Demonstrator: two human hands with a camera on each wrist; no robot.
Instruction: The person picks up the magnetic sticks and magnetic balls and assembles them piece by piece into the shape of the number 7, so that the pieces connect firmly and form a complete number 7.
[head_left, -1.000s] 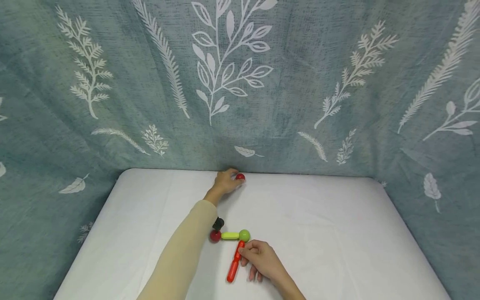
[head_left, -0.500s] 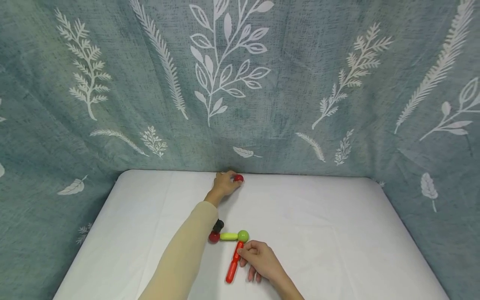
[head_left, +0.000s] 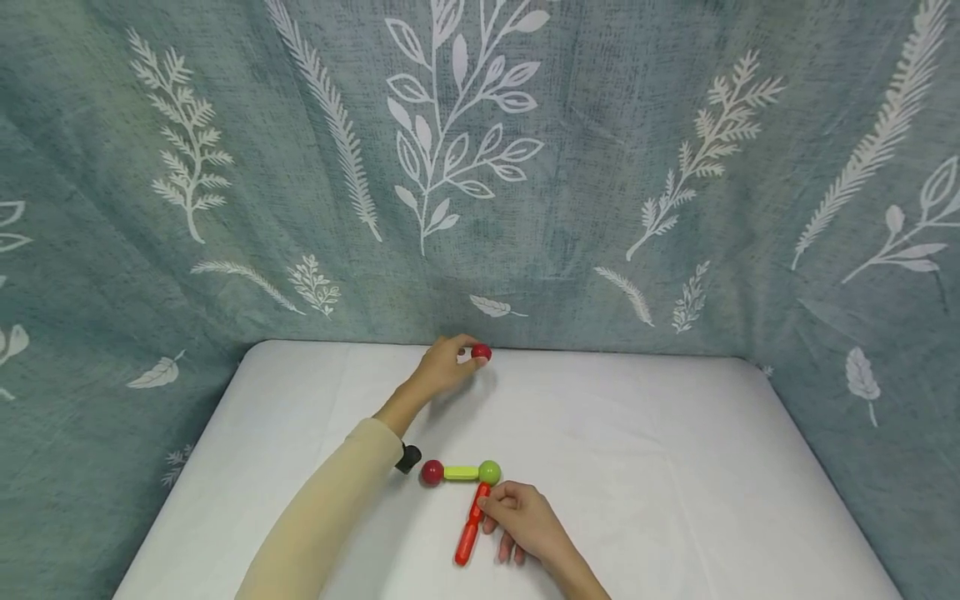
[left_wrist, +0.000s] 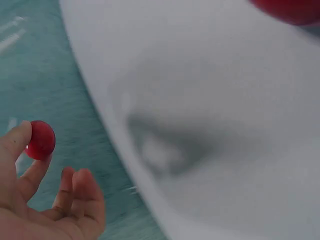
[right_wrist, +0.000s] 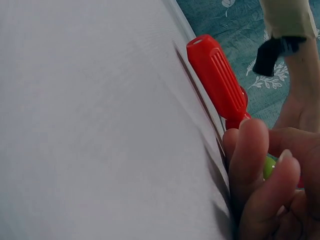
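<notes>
In the head view my left hand [head_left: 442, 368] pinches a small red ball [head_left: 482, 353] at the far edge of the table. The left wrist view shows that ball [left_wrist: 41, 140] between thumb and finger, raised off the surface, the other fingers bent loosely. My right hand [head_left: 523, 518] holds a red stick [head_left: 466, 537], narrow at its waist, by its upper part. The stick's upper end meets a green ball [head_left: 490, 472]. From there a yellow-green stick [head_left: 461, 473] runs left to a second red ball [head_left: 432, 472]. In the right wrist view the red stick's ribbed end [right_wrist: 217, 75] points away from the fingers.
A white cloth covers the table [head_left: 637, 450]. Behind it hangs a green-blue curtain [head_left: 585, 208] with white leaf prints, close to the far edge. A black wrist camera [head_left: 408, 458] on the left forearm is just left of the second red ball.
The left forearm has swung left, uncovering more table beside the second red ball. The left hand and its ball have risen slightly. The right hand and the joined pieces stay in place.
</notes>
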